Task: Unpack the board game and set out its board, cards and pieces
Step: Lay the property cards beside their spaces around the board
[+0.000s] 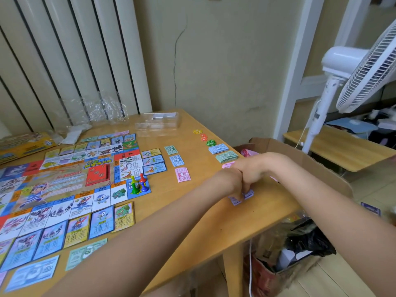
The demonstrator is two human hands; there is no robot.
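Both hands are meeting over the right part of the worktop (192, 211), near its edge. The left hand (232, 182) and right hand (251, 170) are curling their fingers down onto a small lilac stack of play money (242, 197), pinching it together, I judge, to square it or count notes off.

The board (53, 183) is lying flat at the left, with property cards (100, 219) lined along its near and far edges, likely so each sits by its square. Pawns (139, 184) are standing clustered on the corner square (the start, I'd guess). A red card deck (97, 174) is sitting mid-board.

Beyond the hands, banknote stacks (222, 153) are lying sorted by colour, with single notes (177, 161) laid out beside them. Token piles (203, 137) are sitting further back. The clear tray (156, 123) looks emptied, so I judge the setup nearly complete.
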